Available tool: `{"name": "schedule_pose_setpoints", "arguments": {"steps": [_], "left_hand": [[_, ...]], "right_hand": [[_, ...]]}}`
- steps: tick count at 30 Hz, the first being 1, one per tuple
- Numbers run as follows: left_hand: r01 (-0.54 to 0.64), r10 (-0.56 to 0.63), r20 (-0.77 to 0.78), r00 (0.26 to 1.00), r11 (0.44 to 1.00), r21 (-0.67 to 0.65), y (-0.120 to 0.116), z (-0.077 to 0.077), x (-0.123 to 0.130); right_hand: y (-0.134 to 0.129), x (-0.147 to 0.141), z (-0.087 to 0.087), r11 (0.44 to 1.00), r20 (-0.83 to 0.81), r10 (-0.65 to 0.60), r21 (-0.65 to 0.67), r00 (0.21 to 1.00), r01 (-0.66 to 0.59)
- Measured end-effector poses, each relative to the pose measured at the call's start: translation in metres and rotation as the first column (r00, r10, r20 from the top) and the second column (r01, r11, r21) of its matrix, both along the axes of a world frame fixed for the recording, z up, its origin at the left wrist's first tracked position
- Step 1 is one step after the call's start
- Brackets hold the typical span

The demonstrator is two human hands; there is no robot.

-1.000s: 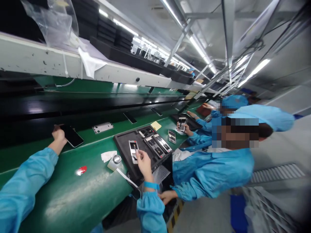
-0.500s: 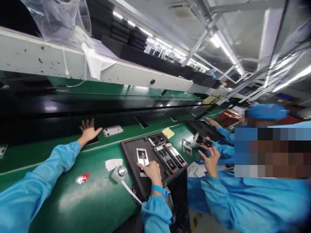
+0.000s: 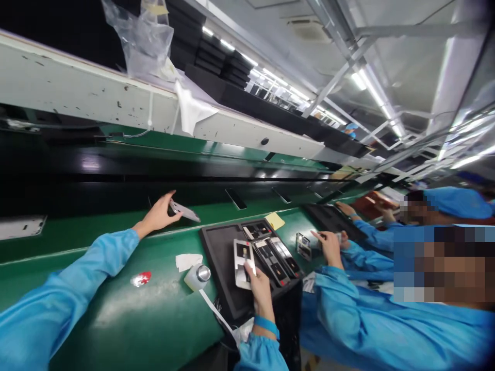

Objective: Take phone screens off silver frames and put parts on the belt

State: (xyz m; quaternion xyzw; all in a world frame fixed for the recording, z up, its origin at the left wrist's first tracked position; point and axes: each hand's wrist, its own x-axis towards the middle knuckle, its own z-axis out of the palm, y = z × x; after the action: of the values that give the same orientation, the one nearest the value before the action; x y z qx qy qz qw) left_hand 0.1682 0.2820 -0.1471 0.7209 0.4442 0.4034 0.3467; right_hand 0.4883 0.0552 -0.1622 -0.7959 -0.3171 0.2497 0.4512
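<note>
A white phone housing (image 3: 243,264), gripped at its near edge by the closed right hand (image 3: 261,291), held over a black foam tray (image 3: 220,275) on the green conveyor belt (image 3: 154,314). Other housings (image 3: 273,260) in the tray, its recesses apparently keeping them apart. Far left, a slim grey phone frame (image 3: 184,211), pinched in the left hand (image 3: 158,217), raised clear of the belt.

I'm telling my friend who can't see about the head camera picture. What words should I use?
A left hand lifts a grey phone part above a green workbench. A right hand holds a white phone frame in a black tray. A co-worker in blue is beside them.
</note>
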Motion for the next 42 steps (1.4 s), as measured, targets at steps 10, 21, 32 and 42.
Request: {"name": "schedule_pose_setpoints", "arguments": {"steps": [10, 21, 32, 42], "left_hand": [[0.273, 0.373, 0.764, 0.526, 0.777, -0.567, -0.202, 0.065, -0.125], [0.592, 0.011, 0.861, 0.508, 0.722, -0.358, -0.279, 0.046, -0.123], [0.266, -0.285, 0.204, 0.937, 0.957, 0.115, -0.285, 0.023, -0.118], [0.297, -0.306, -0.003, 0.952, 0.922, 0.248, -0.286, 0.033, -0.117]], "right_hand": [[-0.034, -0.161, 0.052, 0.896, -0.116, 0.375, 0.298, 0.92, -0.328], [-0.04, -0.255, 0.058, 0.677, -0.12, 0.675, 0.492, 0.728, -0.547], [-0.045, -0.283, 0.08, 0.586, 0.011, 0.616, 0.663, 0.788, -0.467], [-0.043, -0.29, 0.095, 0.559, -0.049, 0.553, 0.761, 0.831, -0.328]]}}
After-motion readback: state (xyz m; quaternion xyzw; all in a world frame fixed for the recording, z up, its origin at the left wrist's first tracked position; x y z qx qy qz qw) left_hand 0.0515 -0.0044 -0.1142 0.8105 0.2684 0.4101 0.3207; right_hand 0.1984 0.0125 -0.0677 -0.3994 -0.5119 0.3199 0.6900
